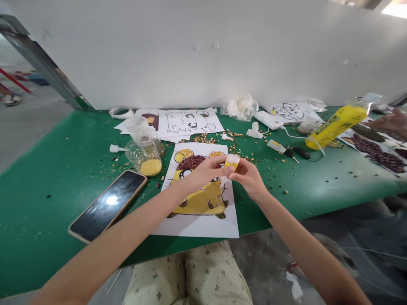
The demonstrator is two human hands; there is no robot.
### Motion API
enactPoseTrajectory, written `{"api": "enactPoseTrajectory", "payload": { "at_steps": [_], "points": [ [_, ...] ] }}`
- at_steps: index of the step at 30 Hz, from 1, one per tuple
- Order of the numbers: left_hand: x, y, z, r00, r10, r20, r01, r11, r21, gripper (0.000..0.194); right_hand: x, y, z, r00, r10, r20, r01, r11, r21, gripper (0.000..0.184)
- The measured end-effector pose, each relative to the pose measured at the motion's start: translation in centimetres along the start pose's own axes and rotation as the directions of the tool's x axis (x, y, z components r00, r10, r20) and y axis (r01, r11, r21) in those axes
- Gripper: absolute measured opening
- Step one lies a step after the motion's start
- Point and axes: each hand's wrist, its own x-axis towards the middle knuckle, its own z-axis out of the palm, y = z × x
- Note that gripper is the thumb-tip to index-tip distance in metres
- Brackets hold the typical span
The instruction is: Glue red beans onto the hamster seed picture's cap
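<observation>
Both hands meet above a sheet of paper [203, 231] bearing a cartoon animal picture [200, 203] filled with yellow grains, dark red beans and corn kernels. Between my fingers is a small white glue bottle [232, 162] with a yellow label, its white end tilted up. My left hand [206, 171] grips it from the left and my right hand [249, 176] from the right. The hands cover part of the animal's face. A similar glue bottle [276, 146] lies on the table to the right, and a white nozzle [227, 137] lies beyond the paper.
On the green table [41, 182] are a phone [108, 205], a clear plastic jar [144, 152] with yellow grain, outline drawings [190, 122], scattered seeds, keys [291, 154], a glue gun [269, 120] and a yellow bottle [338, 125]. Another person's hand [391, 124] is at the far right.
</observation>
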Motion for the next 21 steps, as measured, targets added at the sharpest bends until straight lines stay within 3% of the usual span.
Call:
{"api": "enactPoseTrajectory", "payload": {
  "at_steps": [3, 6, 8, 13, 18, 21],
  "points": [
    [0.3, 0.5, 0.3, 0.992, 0.029, -0.123, -0.018, 0.995, 0.095, 0.029, 0.0, 0.1, -0.1, 0.999, -0.035, -0.022, 0.033, 0.998, -0.061, 0.043],
    [0.5, 0.6, 0.3, 0.981, 0.030, -0.189, -0.017, 0.998, 0.067, 0.030, -0.1, 0.1, -0.5, 0.987, -0.133, -0.094, 0.120, 0.984, -0.133, 0.047],
    [0.4, 0.7, 0.2, 0.980, 0.025, -0.197, -0.019, 0.999, 0.034, 0.030, -0.3, -0.2, -0.6, 0.981, -0.178, -0.082, 0.165, 0.975, -0.146, 0.056],
    [0.0, 1.1, 0.5, 0.989, 0.035, -0.140, -0.010, 0.985, 0.174, 0.024, -0.7, -0.8, -0.4, 0.981, -0.103, 0.162, 0.110, 0.993, -0.037, 0.067],
    [-0.3, 1.4, 0.8, 0.987, 0.095, -0.128, -0.032, 0.905, 0.424, 0.010, -0.9, -0.7, 0.1, 0.986, -0.053, 0.160, 0.060, 0.997, -0.041, 0.055],
    [-0.2, 1.3, 0.8, 0.982, 0.114, -0.153, -0.026, 0.875, 0.483, 0.010, -1.0, -0.7, 0.3, 0.988, -0.044, 0.145, 0.046, 0.999, -0.013, 0.048]
  ]
}}
